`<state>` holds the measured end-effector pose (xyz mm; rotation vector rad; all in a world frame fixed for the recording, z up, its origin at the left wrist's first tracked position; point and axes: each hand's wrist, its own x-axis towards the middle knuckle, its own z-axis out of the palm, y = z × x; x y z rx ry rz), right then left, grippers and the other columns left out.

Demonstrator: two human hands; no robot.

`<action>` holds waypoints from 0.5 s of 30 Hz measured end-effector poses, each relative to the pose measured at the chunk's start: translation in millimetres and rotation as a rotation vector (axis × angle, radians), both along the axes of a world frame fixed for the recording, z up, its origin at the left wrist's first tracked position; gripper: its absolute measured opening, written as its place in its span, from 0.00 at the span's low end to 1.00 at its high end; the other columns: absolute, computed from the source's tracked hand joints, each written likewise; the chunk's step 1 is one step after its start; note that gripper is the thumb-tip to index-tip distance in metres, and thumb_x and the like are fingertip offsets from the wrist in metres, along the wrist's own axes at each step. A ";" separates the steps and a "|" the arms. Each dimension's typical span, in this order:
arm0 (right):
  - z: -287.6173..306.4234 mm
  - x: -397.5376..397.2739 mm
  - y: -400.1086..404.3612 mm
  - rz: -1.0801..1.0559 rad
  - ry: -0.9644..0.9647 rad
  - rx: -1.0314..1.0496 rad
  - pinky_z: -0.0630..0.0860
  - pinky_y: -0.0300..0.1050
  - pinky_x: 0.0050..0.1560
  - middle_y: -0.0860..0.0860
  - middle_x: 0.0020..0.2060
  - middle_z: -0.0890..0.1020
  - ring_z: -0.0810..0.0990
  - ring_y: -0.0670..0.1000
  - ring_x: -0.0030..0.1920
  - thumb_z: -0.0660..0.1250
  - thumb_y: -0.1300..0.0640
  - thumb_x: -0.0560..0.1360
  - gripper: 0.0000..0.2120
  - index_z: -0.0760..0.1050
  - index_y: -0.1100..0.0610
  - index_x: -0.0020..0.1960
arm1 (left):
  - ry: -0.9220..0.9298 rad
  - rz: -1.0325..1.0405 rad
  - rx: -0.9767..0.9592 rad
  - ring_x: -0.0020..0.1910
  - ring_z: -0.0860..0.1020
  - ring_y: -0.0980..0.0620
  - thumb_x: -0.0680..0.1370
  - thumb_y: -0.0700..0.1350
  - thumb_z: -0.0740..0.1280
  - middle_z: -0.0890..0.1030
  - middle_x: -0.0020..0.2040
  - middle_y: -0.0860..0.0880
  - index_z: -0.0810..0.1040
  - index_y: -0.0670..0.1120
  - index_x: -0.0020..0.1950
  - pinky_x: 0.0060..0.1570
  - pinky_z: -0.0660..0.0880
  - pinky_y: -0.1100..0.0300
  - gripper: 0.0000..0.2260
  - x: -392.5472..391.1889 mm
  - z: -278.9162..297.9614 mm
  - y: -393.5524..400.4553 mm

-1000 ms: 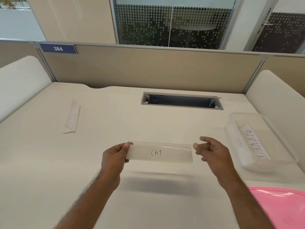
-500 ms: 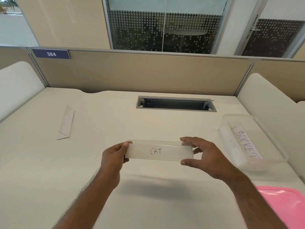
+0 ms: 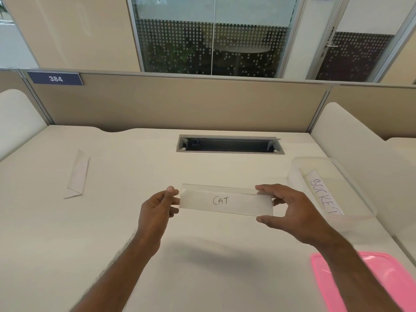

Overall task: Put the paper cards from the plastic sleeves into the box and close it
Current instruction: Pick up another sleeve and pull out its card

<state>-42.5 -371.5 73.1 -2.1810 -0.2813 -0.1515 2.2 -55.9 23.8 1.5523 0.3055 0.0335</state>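
While another sleeve (image 3: 77, 175) is lying far left on the desk (image 3: 135, 221), the left hand (image 3: 155, 210) is pinching one end of the clear sleeve (image 3: 225, 200) holding the CAT card (image 3: 221, 202), probably steadying it above the desk. The right hand (image 3: 290, 212) is gripping the other end, thumb below, seemingly readying the card's withdrawal. Further right, the open box (image 3: 351, 188) is holding a SOCKET card (image 3: 324, 194), with the pink lid (image 3: 387, 275) waiting nearby.

sleeved CAT card (image 3: 226, 202) (held aloft), open box (image 3: 351, 176)
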 end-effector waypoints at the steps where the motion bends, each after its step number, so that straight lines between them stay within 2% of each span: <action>1: 0.1 -0.3 -4.8 -0.018 -0.013 0.003 0.76 0.38 0.52 0.37 0.54 0.80 0.78 0.45 0.51 0.82 0.56 0.61 0.31 0.77 0.40 0.61 | -0.023 0.013 0.102 0.39 0.81 0.53 0.80 0.58 0.64 0.85 0.42 0.55 0.84 0.53 0.48 0.42 0.75 0.59 0.12 0.6 -4.2 -1.7; 4: 0.8 -2.6 -21.3 -0.076 -0.039 0.005 0.76 0.36 0.49 0.36 0.53 0.81 0.78 0.44 0.49 0.82 0.56 0.61 0.31 0.77 0.38 0.60 | -0.133 0.003 0.595 0.46 0.81 0.54 0.80 0.61 0.61 0.84 0.50 0.56 0.79 0.56 0.52 0.45 0.74 0.58 0.12 0.3 -20.9 -10.0; 6: 1.9 -5.6 -32.8 -0.121 -0.053 -0.002 0.75 0.33 0.48 0.36 0.53 0.81 0.78 0.44 0.48 0.82 0.55 0.60 0.31 0.76 0.36 0.59 | -0.228 -0.046 0.810 0.56 0.79 0.51 0.80 0.60 0.60 0.81 0.61 0.53 0.78 0.51 0.62 0.56 0.75 0.53 0.18 2.7 -33.0 -19.3; 8: 1.7 -8.9 -43.4 -0.167 -0.066 -0.010 0.75 0.31 0.46 0.35 0.52 0.81 0.78 0.44 0.47 0.82 0.55 0.60 0.31 0.76 0.35 0.58 | -0.297 -0.125 0.945 0.67 0.74 0.47 0.80 0.61 0.59 0.77 0.68 0.49 0.74 0.47 0.70 0.67 0.69 0.51 0.25 7.9 -43.4 -31.1; 11: -0.6 -13.4 -58.7 -0.257 -0.065 0.003 0.75 0.33 0.46 0.37 0.50 0.82 0.78 0.47 0.46 0.82 0.56 0.60 0.32 0.76 0.36 0.58 | -0.272 -0.264 1.046 0.78 0.61 0.48 0.78 0.67 0.53 0.65 0.78 0.48 0.63 0.45 0.78 0.75 0.60 0.51 0.35 18.8 -58.4 -51.8; 15: -1.7 -19.9 -81.5 -0.370 -0.083 -0.008 0.74 0.30 0.43 0.38 0.51 0.81 0.79 0.50 0.45 0.82 0.54 0.60 0.32 0.77 0.39 0.61 | -0.269 -0.428 1.181 0.81 0.44 0.52 0.78 0.70 0.46 0.48 0.83 0.51 0.49 0.47 0.82 0.77 0.44 0.55 0.39 39.2 -81.6 -75.1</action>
